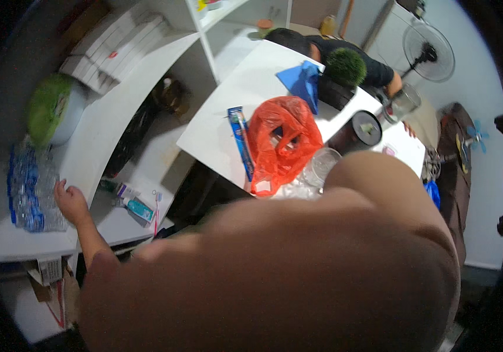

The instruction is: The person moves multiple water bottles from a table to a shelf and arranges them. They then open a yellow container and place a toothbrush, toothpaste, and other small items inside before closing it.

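Note:
My left hand (72,203) is over a white shelf (69,171) at the left, fingers slightly apart and nothing visible in it. Its fingertips are beside a pack of clear water bottles (36,193); whether they touch is unclear. A blurred mass of skin very near the lens, apparently my right hand (304,251), covers the lower middle; its fingers cannot be made out. Beyond it, a white table (216,119) bears a red plastic bag (262,127), a packaged toothbrush (240,141), a clear cup (323,165) and a dark lidded container (361,132).
A person in a dark shirt (374,66) leans at the table's far side, near a green grass-like ball (345,66), blue cloth (304,83) and glass jar (403,104). A teal bottle (139,210) lies lower left. White boxes (115,48), a green-lidded tub (51,110) and a fan (428,52) stand around.

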Demonstrator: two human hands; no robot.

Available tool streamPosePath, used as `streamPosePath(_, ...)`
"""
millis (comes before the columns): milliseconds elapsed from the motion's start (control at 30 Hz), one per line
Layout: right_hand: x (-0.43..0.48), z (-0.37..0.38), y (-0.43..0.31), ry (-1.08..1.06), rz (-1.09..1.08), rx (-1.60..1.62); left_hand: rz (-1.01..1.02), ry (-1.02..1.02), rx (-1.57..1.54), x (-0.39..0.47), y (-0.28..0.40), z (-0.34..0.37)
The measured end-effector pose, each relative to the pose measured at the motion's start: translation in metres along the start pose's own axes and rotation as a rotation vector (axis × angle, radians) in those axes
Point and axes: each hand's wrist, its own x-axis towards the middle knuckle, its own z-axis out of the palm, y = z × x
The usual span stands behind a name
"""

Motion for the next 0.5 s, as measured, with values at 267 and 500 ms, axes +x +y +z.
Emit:
streamPosePath(267,-0.012,-0.001,-0.014,-0.01,-0.01,0.03,0.046,0.063,-0.003,-0.002,0.003,-0.001)
streamPosePath(500,-0.046,0.024,0.031,-0.224,0.083,0.284,0.138,0.156,-0.084,-0.006,0.011,-0.005)
